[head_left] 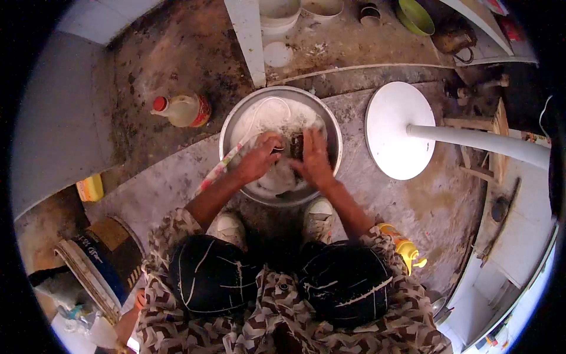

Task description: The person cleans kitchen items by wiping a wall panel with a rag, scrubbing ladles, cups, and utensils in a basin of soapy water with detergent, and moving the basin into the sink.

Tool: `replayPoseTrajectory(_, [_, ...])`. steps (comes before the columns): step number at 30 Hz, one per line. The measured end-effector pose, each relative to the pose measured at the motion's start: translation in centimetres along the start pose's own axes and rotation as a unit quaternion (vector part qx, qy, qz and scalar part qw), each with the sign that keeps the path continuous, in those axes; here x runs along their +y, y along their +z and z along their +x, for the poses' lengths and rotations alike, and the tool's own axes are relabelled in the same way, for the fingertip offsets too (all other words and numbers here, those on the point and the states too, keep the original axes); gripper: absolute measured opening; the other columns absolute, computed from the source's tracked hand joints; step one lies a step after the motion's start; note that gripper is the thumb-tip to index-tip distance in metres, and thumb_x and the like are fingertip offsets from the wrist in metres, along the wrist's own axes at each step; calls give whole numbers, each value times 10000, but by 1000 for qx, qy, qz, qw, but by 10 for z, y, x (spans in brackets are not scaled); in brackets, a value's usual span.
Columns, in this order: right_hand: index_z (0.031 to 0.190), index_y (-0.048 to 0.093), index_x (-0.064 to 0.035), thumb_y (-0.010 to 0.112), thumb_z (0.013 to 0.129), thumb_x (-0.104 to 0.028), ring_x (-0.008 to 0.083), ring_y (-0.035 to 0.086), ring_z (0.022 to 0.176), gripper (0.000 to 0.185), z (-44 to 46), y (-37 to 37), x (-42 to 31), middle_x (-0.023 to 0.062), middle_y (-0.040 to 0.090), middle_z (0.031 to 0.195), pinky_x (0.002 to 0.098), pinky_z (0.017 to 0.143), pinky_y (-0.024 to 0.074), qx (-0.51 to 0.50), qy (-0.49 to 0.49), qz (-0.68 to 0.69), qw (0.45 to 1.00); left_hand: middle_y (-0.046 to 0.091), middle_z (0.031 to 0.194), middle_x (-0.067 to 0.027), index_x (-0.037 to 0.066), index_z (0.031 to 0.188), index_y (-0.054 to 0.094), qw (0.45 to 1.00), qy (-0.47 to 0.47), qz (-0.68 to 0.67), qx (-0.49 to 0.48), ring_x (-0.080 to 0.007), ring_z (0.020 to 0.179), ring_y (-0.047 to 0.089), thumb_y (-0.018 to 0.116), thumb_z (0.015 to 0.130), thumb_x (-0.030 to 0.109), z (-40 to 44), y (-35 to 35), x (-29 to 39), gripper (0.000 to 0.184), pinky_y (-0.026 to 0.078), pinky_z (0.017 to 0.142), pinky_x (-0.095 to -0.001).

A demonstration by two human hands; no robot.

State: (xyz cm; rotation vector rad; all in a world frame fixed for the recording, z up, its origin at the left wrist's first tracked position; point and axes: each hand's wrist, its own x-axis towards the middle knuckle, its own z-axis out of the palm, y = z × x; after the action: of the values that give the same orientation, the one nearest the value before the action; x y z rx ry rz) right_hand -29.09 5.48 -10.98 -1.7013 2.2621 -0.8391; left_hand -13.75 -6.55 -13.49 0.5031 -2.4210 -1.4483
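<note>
A metal basin of sudsy water sits on the floor between my feet. Over it, my left hand has its fingers curled around something small with a dark round end, whose kind I cannot make out. Beside it, my right hand is open, its fingers stretched out and thumb apart. A dark object lies in the foam close to its fingers; whether they touch is unclear. A flower-patterned strip leans across the basin's left rim, next to my left forearm.
A red-capped plastic bottle stands at the left. To the right is a round white disc on a pole. A yellow squeeze bottle is beside my right knee, a dark bucket at lower left. White tubs stand at the back.
</note>
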Motion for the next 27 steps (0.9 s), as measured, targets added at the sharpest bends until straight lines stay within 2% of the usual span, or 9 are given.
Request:
replayPoseTrajectory(3, [1310, 248, -68, 702, 647, -167, 478, 372, 1107, 810, -10, 0, -19, 271, 314, 1274, 490, 884, 390, -133, 55, 22, 989, 456, 1070, -253, -14, 1040, 474, 996, 40, 83, 6, -382, 995, 460, 474, 852, 233, -2, -1, 3, 310, 386, 827, -422])
replayPoseTrajectory(7, [1281, 294, -50, 637, 718, -290, 443, 510, 958, 701, 26, 3, 1, 278, 424, 1183, 477, 806, 428, -239, 136, 6, 961, 523, 939, -226, -19, 963, 502, 964, -76, 220, -128, -376, 880, 510, 492, 851, 287, -3, -4, -2, 326, 409, 774, -424])
replayPoseTrajectory(10, [1275, 307, -44, 600, 738, -356, 433, 548, 874, 687, 48, 7, 11, 271, 498, 1077, 468, 764, 441, -145, 109, 13, 983, 551, 838, -206, -12, 909, 515, 925, -213, 255, -186, -363, 820, 540, 518, 839, 308, 13, -16, 31, 327, 428, 733, -413])
replayPoseTrajectory(14, [985, 559, 10, 653, 729, -391, 327, 566, 868, 485, 53, 22, 38, 212, 578, 899, 339, 720, 449, -115, 375, 316, 864, 551, 904, -194, 13, 917, 512, 976, -197, 61, -64, -338, 853, 557, 560, 807, 178, 6, -11, 30, 204, 441, 751, -388])
replayPoseTrajectory(15, [822, 579, 11, 658, 741, -299, 300, 553, 861, 330, 49, 19, 37, 195, 578, 898, 326, 752, 424, -103, 303, 360, 876, 546, 964, -194, 21, 937, 510, 983, -181, -19, -18, -335, 880, 556, 567, 796, 132, 3, -12, 31, 188, 441, 768, -383])
replayPoseTrajectory(18, [804, 559, -2, 661, 727, -172, 323, 546, 877, 213, 34, 0, 16, 188, 560, 959, 350, 761, 426, -54, 123, 171, 976, 416, 1195, -187, 34, 1063, 483, 998, 22, 45, 22, -346, 1040, 471, 603, 759, 142, -1, -1, 6, 344, 393, 872, -374])
replayPoseTrajectory(21, [923, 534, -38, 657, 690, -87, 361, 524, 891, 268, 19, -5, -4, 192, 517, 1005, 408, 742, 428, -15, 37, 37, 998, 292, 1289, -191, 49, 1131, 436, 961, 101, 257, 11, -362, 1120, 405, 583, 761, 119, -3, 12, -3, 404, 382, 909, -397])
replayPoseTrajectory(24, [1035, 498, -63, 650, 698, -151, 379, 535, 871, 380, 4, 14, 16, 214, 512, 1041, 444, 724, 439, -132, 34, 2, 991, 332, 1219, -218, 58, 1118, 406, 991, -77, 112, -1, -386, 1087, 418, 517, 760, 32, -7, 16, 1, 376, 406, 864, -437])
replayPoseTrajectory(27, [1111, 478, -65, 623, 734, -235, 376, 548, 886, 439, 18, -5, 3, 217, 508, 1084, 444, 753, 449, -272, 62, -2, 960, 411, 1125, -224, 77, 1136, 437, 977, -91, 190, -32, -407, 1006, 460, 491, 808, 100, -4, -2, 20, 333, 409, 849, -451])
